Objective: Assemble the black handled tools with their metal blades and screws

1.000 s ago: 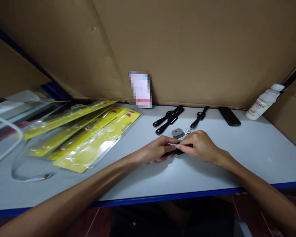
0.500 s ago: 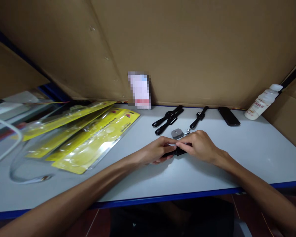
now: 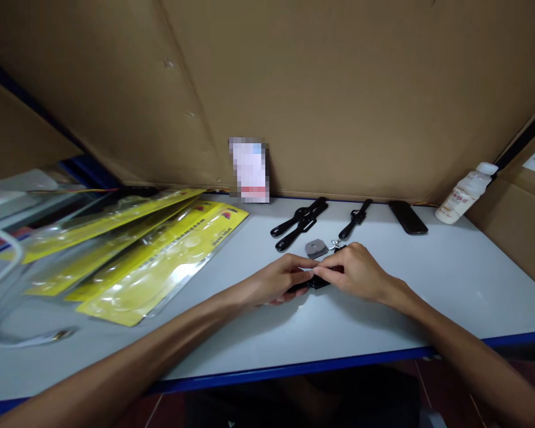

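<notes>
Glossy black tool [image 3: 319, 283], mostly covered by fingers, low over smooth white tabletop [image 3: 267, 342]; contact hidden. Left hand [image 3: 283, 278] curled around one end. Right hand [image 3: 359, 273] pinching near the middle, fingertips of both together; exact grip hidden. Just beyond: flat grey plate [image 3: 316, 247], holed; small silvery hardware [image 3: 336, 244]. Behind: slim black tools [image 3: 299, 229], rounded handles. Leftward: yellow card packs [image 3: 169, 261], clear bubbled plastic.

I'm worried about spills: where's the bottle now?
In the head view, the bottle is on the right of the table, near the far edge, right of the black phone.
</notes>
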Demonstrator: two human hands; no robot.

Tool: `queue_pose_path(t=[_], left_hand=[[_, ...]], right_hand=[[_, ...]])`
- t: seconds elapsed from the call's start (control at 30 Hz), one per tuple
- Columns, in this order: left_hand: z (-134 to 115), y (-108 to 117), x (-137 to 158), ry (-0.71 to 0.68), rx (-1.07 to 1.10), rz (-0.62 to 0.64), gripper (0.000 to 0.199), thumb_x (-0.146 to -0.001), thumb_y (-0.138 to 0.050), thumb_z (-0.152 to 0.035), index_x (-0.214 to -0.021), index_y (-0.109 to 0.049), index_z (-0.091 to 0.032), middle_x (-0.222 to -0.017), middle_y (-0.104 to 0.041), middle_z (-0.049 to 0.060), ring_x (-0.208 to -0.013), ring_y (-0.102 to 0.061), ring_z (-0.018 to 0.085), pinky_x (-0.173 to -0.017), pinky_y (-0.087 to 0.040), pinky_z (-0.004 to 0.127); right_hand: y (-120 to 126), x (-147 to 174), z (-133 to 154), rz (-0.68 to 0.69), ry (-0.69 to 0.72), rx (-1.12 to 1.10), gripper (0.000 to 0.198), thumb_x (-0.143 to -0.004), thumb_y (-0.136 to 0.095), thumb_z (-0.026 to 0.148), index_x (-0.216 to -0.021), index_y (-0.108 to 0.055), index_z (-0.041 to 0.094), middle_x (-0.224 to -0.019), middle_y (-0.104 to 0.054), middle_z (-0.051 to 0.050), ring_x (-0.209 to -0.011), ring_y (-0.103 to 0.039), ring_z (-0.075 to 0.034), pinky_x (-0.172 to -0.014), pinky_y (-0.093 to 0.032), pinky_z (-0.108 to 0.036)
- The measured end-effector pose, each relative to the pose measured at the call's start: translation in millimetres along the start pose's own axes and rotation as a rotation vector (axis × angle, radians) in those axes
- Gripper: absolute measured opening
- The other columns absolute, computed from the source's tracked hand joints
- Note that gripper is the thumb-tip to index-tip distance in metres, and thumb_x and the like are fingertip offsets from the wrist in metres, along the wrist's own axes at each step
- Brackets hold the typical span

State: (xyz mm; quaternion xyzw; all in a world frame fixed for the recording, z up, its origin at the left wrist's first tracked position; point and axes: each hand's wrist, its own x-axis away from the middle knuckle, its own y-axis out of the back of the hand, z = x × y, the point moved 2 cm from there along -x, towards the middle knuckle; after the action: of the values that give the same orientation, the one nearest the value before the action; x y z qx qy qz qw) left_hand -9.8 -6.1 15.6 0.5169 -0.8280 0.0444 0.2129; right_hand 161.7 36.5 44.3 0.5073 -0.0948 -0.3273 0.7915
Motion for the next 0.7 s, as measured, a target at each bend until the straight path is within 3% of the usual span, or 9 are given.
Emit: queue_pose_path(t=[0.27, 0.4, 0.57, 0.7], left_hand=[[-0.1, -0.6, -1.1, 0.010, -0.013, -0.042, 0.029, -0.089, -0.052, -0.030, -0.108, -0.068, -0.016, -0.058, -0.051, -0.004, -0.034, -0.028, 0.006, -0.032, -0.014, 0.018], [-0.9, -0.8, -0.8, 0.014, 0.000, -0.031, 0.033, -0.089, -0.052, -0.031, -0.115, -0.067, -0.016, -0.058, -0.050, -0.005, -0.035, -0.026, 0.006, -0.033, -0.014, 0.018], [0.3, -0.3, -0.6, 0.020, 0.004, -0.003, 0.040, -0.090, -0.054, -0.035, -0.124, -0.065, -0.018, -0.059, -0.048, -0.005, -0.036, -0.026, 0.006, -0.034, -0.013, 0.018], [1.4, 0.1, -0.4, 0.045, -0.022, 0.009, 0.046, -0.091, -0.051, -0.037, -0.131, -0.060, -0.017, -0.060, -0.048, -0.006, -0.037, -0.024, 0.005, -0.034, -0.014, 0.018]], right_hand=[[-0.7, -1.3, -4.1, -0.035, -0.023, 0.178, 0.033, -0.095, -0.052, 0.030, -0.071, -0.073, 0.021, -0.059, -0.058, 0.001, -0.054, -0.039, -0.011, -0.057, -0.025, -0.029], [2.1, -0.5, -5.1, -0.028, -0.015, 0.173, 0.029, -0.096, -0.051, 0.028, -0.084, -0.077, 0.022, -0.064, -0.063, 0.000, -0.057, -0.046, -0.012, -0.059, -0.028, -0.028], [9.2, 0.9, -6.1, 0.090, 0.026, 0.137, 0.020, -0.088, -0.064, 0.029, -0.105, -0.074, 0.023, -0.063, -0.060, 0.003, -0.057, -0.046, -0.012, -0.060, -0.029, -0.026], [10.9, 0.1, -7.3, 0.132, 0.033, 0.116, 0.017, -0.089, -0.066, 0.031, -0.102, -0.072, 0.022, -0.065, -0.060, 0.002, -0.060, -0.048, -0.013, -0.062, -0.030, -0.026]])
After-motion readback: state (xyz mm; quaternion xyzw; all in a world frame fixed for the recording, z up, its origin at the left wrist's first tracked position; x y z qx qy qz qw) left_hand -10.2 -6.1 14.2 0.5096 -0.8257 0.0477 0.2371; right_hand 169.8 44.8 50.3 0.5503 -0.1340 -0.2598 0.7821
